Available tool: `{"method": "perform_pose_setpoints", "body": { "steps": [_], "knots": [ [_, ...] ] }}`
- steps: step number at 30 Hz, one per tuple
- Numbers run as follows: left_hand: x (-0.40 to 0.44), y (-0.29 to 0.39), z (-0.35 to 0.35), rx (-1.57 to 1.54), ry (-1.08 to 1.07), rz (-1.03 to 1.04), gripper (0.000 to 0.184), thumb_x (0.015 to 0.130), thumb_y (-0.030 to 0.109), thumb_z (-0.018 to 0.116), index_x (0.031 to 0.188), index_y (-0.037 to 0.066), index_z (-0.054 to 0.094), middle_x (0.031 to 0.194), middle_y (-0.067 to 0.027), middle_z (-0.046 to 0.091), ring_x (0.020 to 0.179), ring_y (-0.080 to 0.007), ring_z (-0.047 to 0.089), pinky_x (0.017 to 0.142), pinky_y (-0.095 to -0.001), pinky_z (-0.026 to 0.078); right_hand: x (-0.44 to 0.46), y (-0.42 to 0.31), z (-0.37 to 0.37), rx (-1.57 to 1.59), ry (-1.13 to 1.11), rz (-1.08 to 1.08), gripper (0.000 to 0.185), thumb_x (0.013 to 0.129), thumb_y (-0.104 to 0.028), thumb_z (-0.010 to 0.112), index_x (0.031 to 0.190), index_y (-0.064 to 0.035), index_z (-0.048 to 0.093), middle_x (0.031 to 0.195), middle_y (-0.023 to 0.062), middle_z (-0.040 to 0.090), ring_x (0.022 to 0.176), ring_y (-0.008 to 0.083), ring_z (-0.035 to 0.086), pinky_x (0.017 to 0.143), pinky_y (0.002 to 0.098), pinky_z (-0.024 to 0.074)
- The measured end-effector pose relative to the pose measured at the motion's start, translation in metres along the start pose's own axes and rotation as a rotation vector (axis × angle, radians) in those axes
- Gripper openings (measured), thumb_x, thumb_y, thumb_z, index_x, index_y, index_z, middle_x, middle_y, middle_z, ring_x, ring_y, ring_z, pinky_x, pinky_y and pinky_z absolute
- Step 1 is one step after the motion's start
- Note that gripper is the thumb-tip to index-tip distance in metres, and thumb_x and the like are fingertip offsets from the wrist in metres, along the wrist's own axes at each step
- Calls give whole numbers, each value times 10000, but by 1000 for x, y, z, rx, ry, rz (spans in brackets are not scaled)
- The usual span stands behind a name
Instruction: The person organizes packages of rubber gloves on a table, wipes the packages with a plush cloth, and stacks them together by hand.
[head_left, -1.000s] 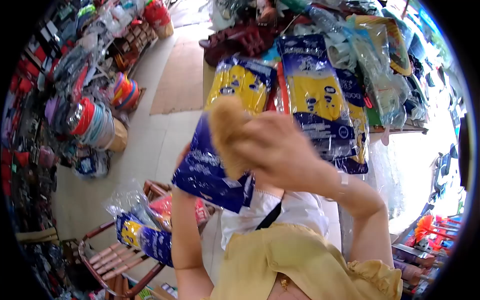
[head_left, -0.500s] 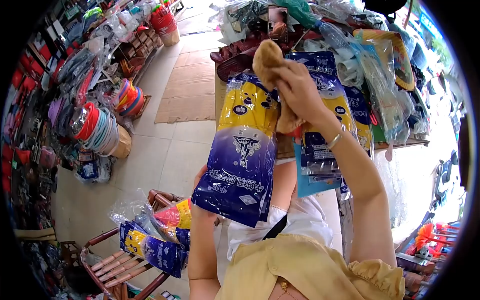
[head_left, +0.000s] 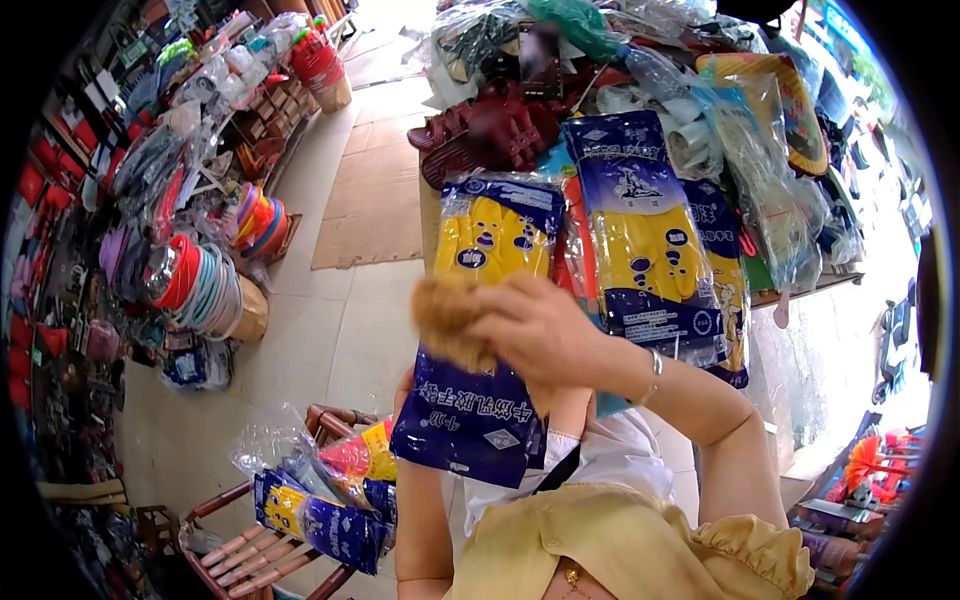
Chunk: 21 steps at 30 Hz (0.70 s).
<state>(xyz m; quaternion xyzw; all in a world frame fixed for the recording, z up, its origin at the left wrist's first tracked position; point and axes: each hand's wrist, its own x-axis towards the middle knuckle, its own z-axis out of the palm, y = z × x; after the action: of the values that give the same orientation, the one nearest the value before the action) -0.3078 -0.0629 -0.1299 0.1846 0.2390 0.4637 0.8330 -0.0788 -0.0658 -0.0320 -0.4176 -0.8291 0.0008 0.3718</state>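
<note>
Coils of pale hose (head_left: 212, 290) are piled at the left, just beside bright bowls (head_left: 262, 222). Lower down, 1 wooden chair (head_left: 250, 567) is seen, with 1 small blue and yellow packet (head_left: 320, 525) and 1 red and yellow packet (head_left: 358, 455) laid on it. Flat cardboard (head_left: 365, 190) is spread on the floor (head_left: 310, 330). Next, the left hand (head_left: 404, 388) is mostly hidden by 1 big glove packet (head_left: 462, 430), so it cannot be told how its fingers are closed. The big glove packet's yellow end is placed over the table (head_left: 429, 225), and its blue end is near the white shorts (head_left: 625, 450). Its middle is covered by 1 fuzzy brown cloth (head_left: 440, 315), which is gripped by the right hand (head_left: 540, 330). Dark red sandals (head_left: 490, 130) are set past the packet's top. To the right, more glove packets (head_left: 650, 230) are stacked on the table. Beside them, clear bags (head_left: 760, 185) are heaped. At the far right, 1 orange brush (head_left: 862, 465) is seen low down.
</note>
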Motion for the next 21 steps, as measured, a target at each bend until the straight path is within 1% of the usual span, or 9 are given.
{"method": "perform_pose_setpoints", "body": {
  "steps": [1, 3, 7, 9, 11, 13, 15, 18, 21],
  "knots": [
    [-1, 0, 1, 36, 2, 28, 600, 853, 205, 574, 1394, 63, 356, 1293, -182, 543, 1117, -309, 600, 940, -465, 520, 1, 3, 0, -201, 89, 49, 194, 714, -147, 658, 908, -151, 644, 1105, 1, 596, 934, 245, 552, 746, 388, 470],
    [-3, 3, 0, 81, -18, 39, 658, 825, 212, 607, 1409, 65, 342, 1298, -187, 540, 1121, -314, 599, 940, -463, 521, -15, 0, 17, -141, -55, -67, 155, 722, -155, 645, 876, -143, 634, 1107, -11, 591, 948, 230, 551, 766, 382, 459],
    [-8, 14, 3, 130, -106, -5, 776, 770, 228, 673, 1440, 68, 314, 1308, -197, 532, 1129, -324, 599, 942, -460, 522, -26, -47, 15, 265, -322, -272, 98, 772, -172, 600, 865, -149, 616, 1081, 15, 573, 975, 226, 539, 816, 390, 449],
    [-13, 21, 9, 165, -156, -22, 837, 743, 236, 706, 1455, 69, 300, 1313, -203, 529, 1132, -329, 598, 943, -459, 522, 8, -33, -6, 271, -449, -128, 118, 768, -175, 608, 881, -142, 621, 1112, 28, 564, 977, 248, 532, 846, 386, 448],
    [-14, 29, 14, 226, -197, -33, 898, 715, 243, 739, 1471, 71, 286, 1318, -208, 525, 1136, -334, 598, 943, -457, 523, 30, 4, -21, 65, -132, -67, 150, 777, -178, 610, 922, -152, 642, 1104, 33, 571, 971, 260, 535, 872, 373, 442],
    [-10, 35, 12, 357, -184, -55, 900, 716, 108, 660, 1504, 85, 225, 1286, -217, 549, 1145, -316, 597, 939, -428, 527, 37, 39, -16, -335, 32, -102, 177, 781, -167, 612, 951, -163, 660, 1090, 23, 587, 960, 261, 538, 866, 367, 448],
    [-5, 38, 11, 524, -135, -58, 875, 710, 44, 606, 1501, 84, 233, 1276, -213, 554, 1111, -290, 613, 927, -392, 529, 27, 91, 9, -243, 23, -40, 188, 784, -157, 604, 958, -176, 673, 1099, 28, 599, 960, 269, 552, 852, 385, 458],
    [-2, 36, 6, 567, -147, -54, 869, 700, 7, 573, 1498, 71, 237, 1270, -196, 557, 1102, -258, 607, 944, -363, 503, 27, 145, -4, -415, 14, 378, 191, 808, -150, 588, 970, -185, 682, 1082, 61, 612, 955, 299, 573, 845, 383, 468],
    [4, 38, -13, 615, -175, -41, 844, 731, 25, 607, 1494, 59, 246, 1277, -188, 551, 1115, -242, 590, 967, -352, 471, 21, 152, -14, -447, 41, 352, 164, 820, -134, 580, 950, -146, 680, 1083, 76, 615, 963, 298, 572, 854, 382, 469]
  ]
}}
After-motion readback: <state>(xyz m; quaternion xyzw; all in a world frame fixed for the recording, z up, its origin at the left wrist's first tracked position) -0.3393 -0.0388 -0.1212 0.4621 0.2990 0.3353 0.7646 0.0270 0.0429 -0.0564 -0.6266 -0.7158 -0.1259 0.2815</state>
